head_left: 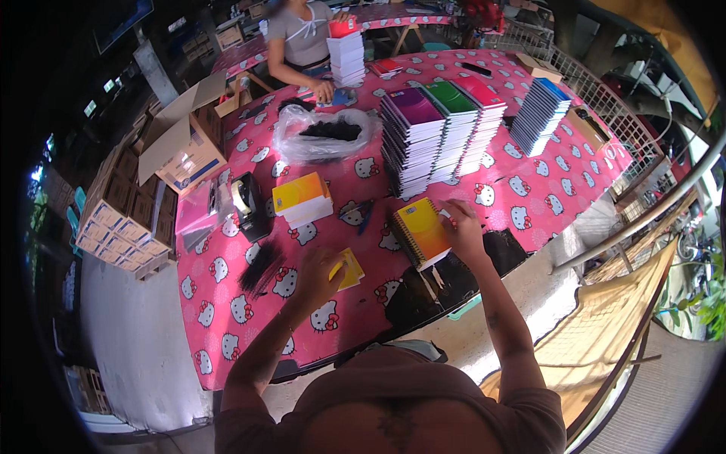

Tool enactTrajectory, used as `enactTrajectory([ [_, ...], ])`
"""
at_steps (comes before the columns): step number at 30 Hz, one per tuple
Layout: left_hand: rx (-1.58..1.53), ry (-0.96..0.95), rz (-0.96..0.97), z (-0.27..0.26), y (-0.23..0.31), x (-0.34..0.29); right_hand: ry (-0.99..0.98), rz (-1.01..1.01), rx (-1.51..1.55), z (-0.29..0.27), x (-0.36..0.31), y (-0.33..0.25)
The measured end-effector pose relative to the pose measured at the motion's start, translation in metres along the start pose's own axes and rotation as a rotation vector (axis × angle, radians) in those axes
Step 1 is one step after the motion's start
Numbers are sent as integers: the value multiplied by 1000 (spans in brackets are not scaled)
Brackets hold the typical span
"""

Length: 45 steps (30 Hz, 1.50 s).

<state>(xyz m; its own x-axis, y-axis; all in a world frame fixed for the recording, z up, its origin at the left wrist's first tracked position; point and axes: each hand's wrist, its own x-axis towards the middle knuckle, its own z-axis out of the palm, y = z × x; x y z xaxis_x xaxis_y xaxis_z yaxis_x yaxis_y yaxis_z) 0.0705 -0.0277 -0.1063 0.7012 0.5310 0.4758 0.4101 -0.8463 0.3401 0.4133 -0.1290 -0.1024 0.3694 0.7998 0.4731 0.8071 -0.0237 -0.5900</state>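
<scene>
Left hand (314, 274) on yellow cards (351, 275), right hand (465, 227) on a spiral notebook (420, 227)

Nearest, the left hand is closed in a narrow pinch on the yellow cards, low over the pink-covered table (499, 219). To their right, the right hand grips the right edge of the yellow-orange notebook, whose black coil runs along its left side. Left of the left hand lies a loose bunch of thin black strands (261, 268). Beyond stand a black tape dispenser (249, 206) and a short yellow-topped stack (299, 195). Farther back, a clear plastic bag (290, 144) with black contents sits left of tall purple-, green- and red-topped notebook stacks (441, 144); a blue-topped stack (539, 117) leans well to their right. At the far edge, a co-worker (302, 41) rests one hand near a tall white stack (346, 59) topped in red.
</scene>
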Motion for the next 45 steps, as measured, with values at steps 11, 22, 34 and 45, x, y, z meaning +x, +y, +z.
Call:
enactTrajectory([
  [11,80,-99,-143,-7,-8,-60,-346,-240,560,80,-42,-113],
  [22,262,189,-449,-23,-68,-71,-452,189,952,172,-76,-97],
  [34,270,273,-421,-27,-83,-87,-650,218,927,176,-68,-86],
  [45,-217,302,-483,-48,-23,-77,-654,302,990,161,-61,-97],
])
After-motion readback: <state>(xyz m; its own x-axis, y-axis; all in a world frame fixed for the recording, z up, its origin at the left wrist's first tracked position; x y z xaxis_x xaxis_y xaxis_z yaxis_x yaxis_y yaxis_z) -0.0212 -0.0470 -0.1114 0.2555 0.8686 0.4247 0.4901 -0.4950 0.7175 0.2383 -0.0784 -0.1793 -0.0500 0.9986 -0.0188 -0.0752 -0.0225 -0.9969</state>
